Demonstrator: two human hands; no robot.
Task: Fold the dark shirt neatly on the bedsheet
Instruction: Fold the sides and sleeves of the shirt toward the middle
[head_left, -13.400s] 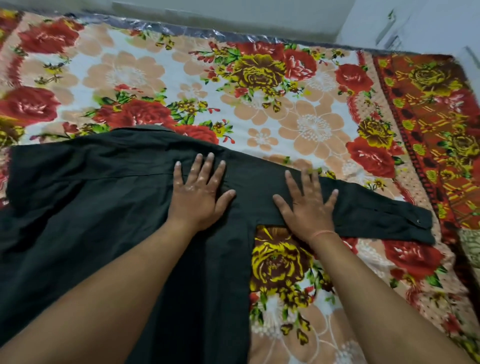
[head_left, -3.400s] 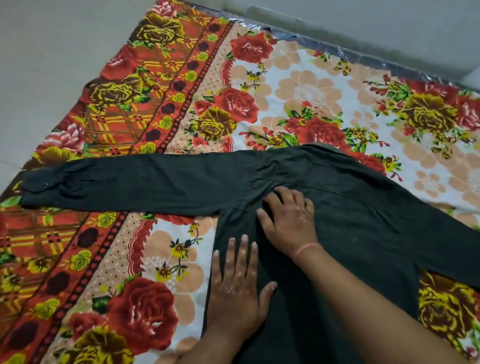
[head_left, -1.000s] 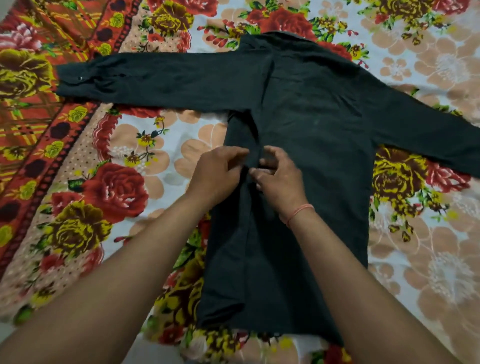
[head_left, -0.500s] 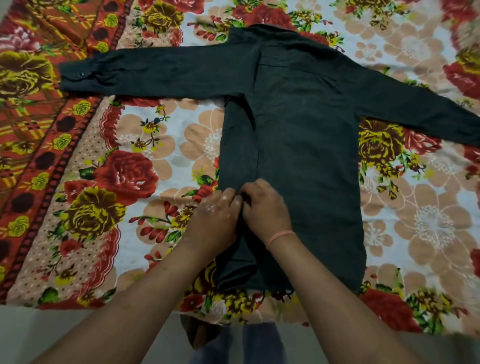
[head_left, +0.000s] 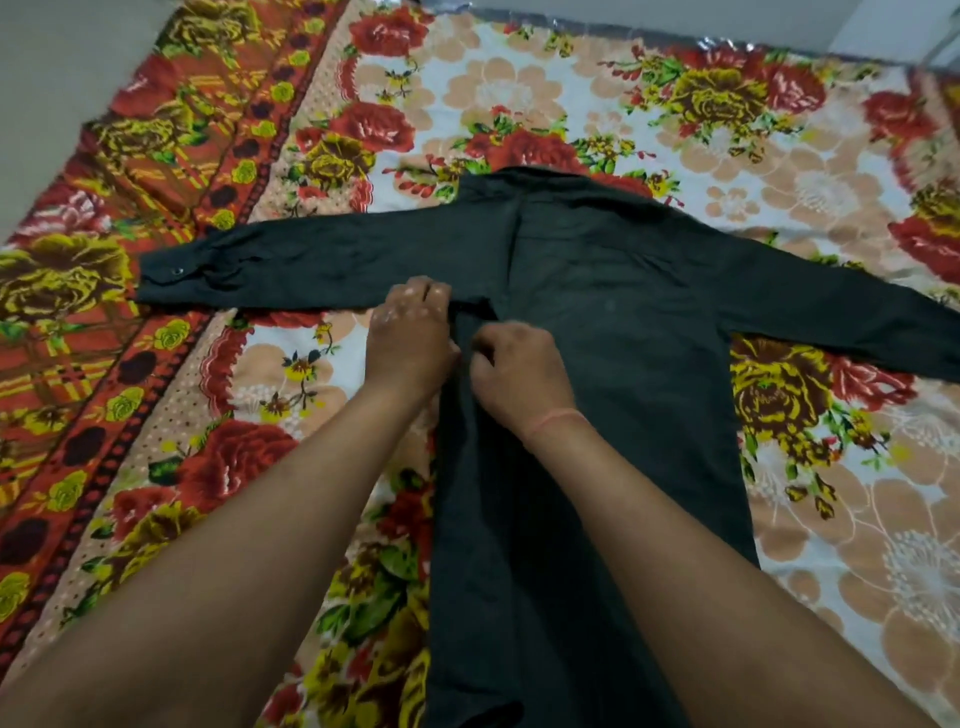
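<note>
One dark shirt (head_left: 613, 312) on one bedsheet (head_left: 571, 88); left hand (head_left: 410, 338) and right hand (head_left: 519, 369) pinch its 9 o'clock side seam, higher than before.

Dark shirt (head_left: 613, 332): very dark green-black all over, plain, no print; faint pale smudges on the back panel; one small shiny button on the left cuff (head_left: 176, 271). Bedsheet (head_left: 545, 88): white ground, crowded with big red roses, peach-beige blossoms, olive-yellow flowers, green leaves. Bedsheet border (head_left: 171, 156): orange-red, crossed by yellow plaid lines, with yellow-green rosettes, dark maroon ovals, a band of tiny dots on beige. Thin pink-orange thread (head_left: 553, 417) round the right wrist. Floor (head_left: 47, 67): plain pale grey.
</note>
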